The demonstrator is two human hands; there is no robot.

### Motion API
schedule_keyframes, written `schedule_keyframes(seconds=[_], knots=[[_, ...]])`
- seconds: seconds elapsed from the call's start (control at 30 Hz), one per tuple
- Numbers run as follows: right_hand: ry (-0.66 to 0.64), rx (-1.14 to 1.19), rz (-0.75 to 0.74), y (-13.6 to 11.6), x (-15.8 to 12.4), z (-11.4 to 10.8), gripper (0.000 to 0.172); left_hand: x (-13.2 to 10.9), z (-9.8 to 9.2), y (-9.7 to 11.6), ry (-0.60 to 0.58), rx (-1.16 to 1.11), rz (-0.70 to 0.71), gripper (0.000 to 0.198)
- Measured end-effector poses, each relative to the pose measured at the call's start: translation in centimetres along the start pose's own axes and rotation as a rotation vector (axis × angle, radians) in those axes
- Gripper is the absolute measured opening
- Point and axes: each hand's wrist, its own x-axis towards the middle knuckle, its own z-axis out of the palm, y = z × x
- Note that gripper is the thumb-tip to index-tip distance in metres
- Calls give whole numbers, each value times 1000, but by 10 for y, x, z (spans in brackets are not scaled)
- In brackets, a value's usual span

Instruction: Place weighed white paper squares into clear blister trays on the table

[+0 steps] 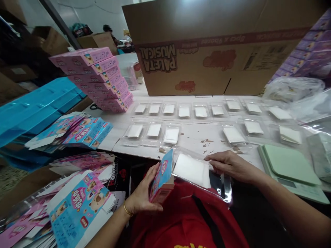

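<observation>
Near the bottom centre, my left hand (144, 194) is wrapped round a small blue and pink box (162, 177), held tilted. To its right, my right hand (229, 165) grips the edge of a clear plastic tray (222, 187). A white folded sheet (192, 169) lies in that tray, whose left end is against the box's opening; whether it is inside is hard to tell. On the white table (196, 136) behind, clear trays with white sheets (184, 112) stand in two rows.
Pink boxes (103, 82) are stacked at the back left. Flat blue and pink cartons (77, 206) fill the lower left, beside blue bins (38, 106). A large cardboard box (207, 51) stands at the back. A green scale (292, 168) and plastic bags (292, 88) are on the right.
</observation>
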Motion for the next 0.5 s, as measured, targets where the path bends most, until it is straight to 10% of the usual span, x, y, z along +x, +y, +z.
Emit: schedule_keyframes(seconds=[0.33,0.5], knots=[[-131,-251,-310,-36,16,16,21,-2,-14,22,-133,242,53,123],[187,-74,-241,-34,16,34,29,-4,-4,22,-126,87,2,125]])
